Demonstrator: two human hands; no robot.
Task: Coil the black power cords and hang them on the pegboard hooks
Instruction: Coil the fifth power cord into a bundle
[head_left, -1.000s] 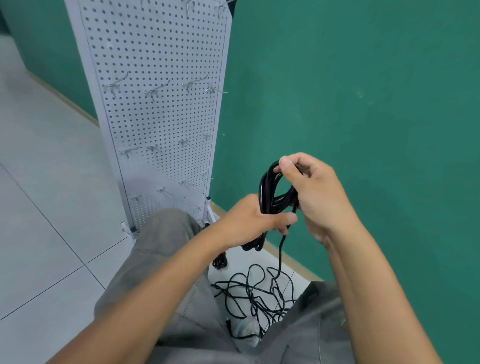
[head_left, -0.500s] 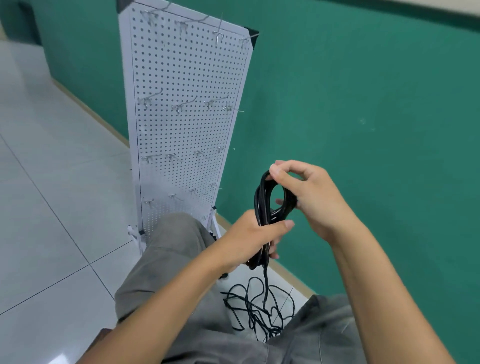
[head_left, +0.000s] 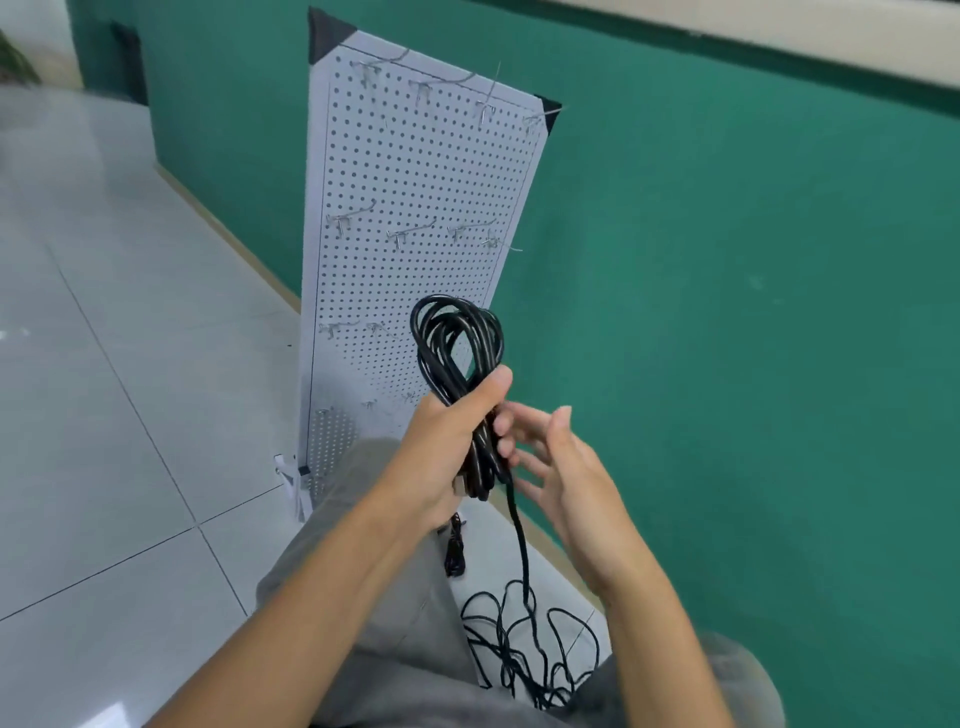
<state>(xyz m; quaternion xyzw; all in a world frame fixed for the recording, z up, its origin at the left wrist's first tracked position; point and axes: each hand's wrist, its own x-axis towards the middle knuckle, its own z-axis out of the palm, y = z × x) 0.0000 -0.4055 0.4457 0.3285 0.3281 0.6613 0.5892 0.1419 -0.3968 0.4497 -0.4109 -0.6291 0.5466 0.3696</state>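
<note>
A black power cord is wound into a coil (head_left: 457, 343), and my left hand (head_left: 447, 457) grips it around the middle, with the loop standing up above my thumb. My right hand (head_left: 561, 467) is beside the coil with fingers spread, not holding it. A loose tail of cord (head_left: 519, 545) hangs down from the coil to a tangled pile of black cords (head_left: 524, 654) on the floor between my knees. The white pegboard (head_left: 415, 197) stands just behind the coil, with metal hooks (head_left: 410, 236) in rows; none carries a cord.
A green wall (head_left: 727, 312) runs close on the right. Grey floor tiles (head_left: 104, 389) spread to the left. My knees in grey trousers (head_left: 395, 597) sit low in view. A plug end (head_left: 454, 556) dangles below my left hand. The pegboard's white foot (head_left: 293, 483) rests on the floor.
My right hand has let go of the coil and opened beside it. My left hand has raised the coil toward the pegboard, and the view has tilted up to show the board's top.
</note>
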